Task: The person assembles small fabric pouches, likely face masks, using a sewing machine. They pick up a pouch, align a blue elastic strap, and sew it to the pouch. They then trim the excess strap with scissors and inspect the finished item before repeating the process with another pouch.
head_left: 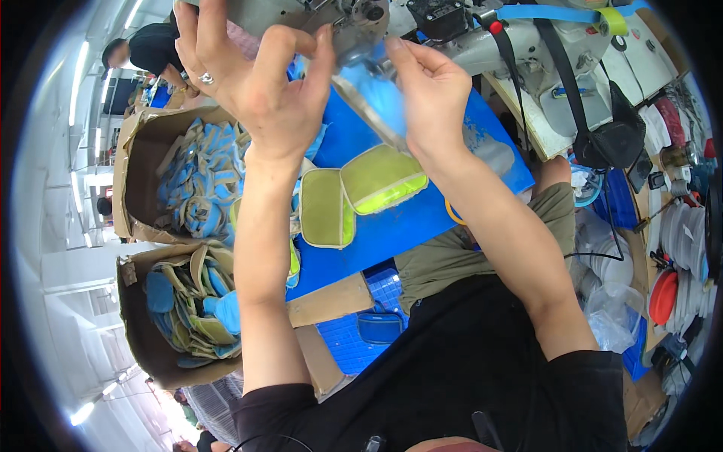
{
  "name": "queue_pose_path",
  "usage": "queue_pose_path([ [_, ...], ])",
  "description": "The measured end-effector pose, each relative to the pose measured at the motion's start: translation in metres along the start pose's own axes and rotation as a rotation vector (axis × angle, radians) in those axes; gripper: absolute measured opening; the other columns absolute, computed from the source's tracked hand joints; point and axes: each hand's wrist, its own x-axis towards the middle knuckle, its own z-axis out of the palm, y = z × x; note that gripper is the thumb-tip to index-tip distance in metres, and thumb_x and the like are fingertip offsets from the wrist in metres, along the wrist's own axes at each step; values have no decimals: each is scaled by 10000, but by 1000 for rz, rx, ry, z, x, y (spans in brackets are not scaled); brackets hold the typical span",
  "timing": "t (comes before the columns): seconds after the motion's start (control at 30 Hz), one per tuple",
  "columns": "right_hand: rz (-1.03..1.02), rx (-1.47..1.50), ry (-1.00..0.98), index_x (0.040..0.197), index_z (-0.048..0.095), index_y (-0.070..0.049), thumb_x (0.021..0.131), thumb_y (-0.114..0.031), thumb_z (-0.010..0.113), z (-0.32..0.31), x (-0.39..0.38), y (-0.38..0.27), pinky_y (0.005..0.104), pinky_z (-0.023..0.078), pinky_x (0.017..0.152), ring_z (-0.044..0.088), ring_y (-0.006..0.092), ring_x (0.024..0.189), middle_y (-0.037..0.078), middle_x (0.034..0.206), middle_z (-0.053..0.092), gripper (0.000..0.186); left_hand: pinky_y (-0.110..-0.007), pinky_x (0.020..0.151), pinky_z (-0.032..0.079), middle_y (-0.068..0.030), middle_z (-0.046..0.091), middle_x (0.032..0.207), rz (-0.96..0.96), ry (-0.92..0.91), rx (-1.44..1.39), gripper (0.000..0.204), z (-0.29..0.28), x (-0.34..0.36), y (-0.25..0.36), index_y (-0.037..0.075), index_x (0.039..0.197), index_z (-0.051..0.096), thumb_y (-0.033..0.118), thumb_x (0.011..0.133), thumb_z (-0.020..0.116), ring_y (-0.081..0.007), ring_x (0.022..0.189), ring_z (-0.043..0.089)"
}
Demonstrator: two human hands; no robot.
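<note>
Blue counter (pixel 339 260) in the middle, everything placed from it. Sewing machine (pixel 474 54), grey, at the counter's far edge, its head above that edge and its body running off to the right. Upper cardboard box (pixel 138 179), left of the counter, full of blue and tan cloth pieces. Lower cardboard box (pixel 135 324), left of the counter and nearer the person, holding olive, tan and blue pieces.

Left hand (pixel 275 87) over the counter's far left part: thumb and forefinger bent close together, the other fingers raised and spread. Cannot tell whether it grips anything. Right hand (pixel 437 98) over the counter's far middle, fingers curled in, thumb and forefinger tips near each other; blur hides whether they clamp the cloth. The two hands stand apart.

Two green pouches on the counter, below the hands: right pouch (pixel 382 179) tilted, lime along its near side; left pouch (pixel 322 207) more upright, touching it. Blue cloth piece (pixel 382 102), tan-edged and blurred, above the far part of the counter, between the hands and just beside the right one. Yellow tape roll (pixel 612 22) beyond the counter, far right. Silver ring (pixel 205 77) on a left finger, above the counter's far left corner.
</note>
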Motion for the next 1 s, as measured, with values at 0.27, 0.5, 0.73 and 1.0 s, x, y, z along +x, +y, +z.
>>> queue_pose_path([
  [0.27,71,-278,-234,934,767,18,941,-107,784,-14,-1,2,234,401,548,561,30,638,-14,750,704,127,-581,1207,322,-285,415,1587,-51,77,-16,196,13,-9,-4,107,767,669,87,748,863,-443,1474,413],
  [0.5,288,-486,-598,924,746,-15,971,-113,760,-81,-61,-62,218,372,536,519,-1,632,-43,734,679,110,-499,1059,528,-57,708,1000,-51,-412,-674,273,-36,-64,65,105,972,775,77,706,833,-271,964,709],
  [0.73,-4,-1134,-603,1032,710,-15,889,-144,825,-173,-57,-34,299,487,612,637,162,674,55,851,685,224,-414,778,578,-45,641,802,44,-458,-633,342,-35,-61,60,54,983,756,-3,663,861,-236,738,643],
  [1.0,106,-1597,-884,1381,503,-2,796,-149,845,-226,-72,-13,542,560,816,696,439,963,199,1063,659,693,-329,605,477,-42,652,745,-101,-529,-517,241,-35,-58,47,71,924,781,-28,728,878,-214,646,601],
])
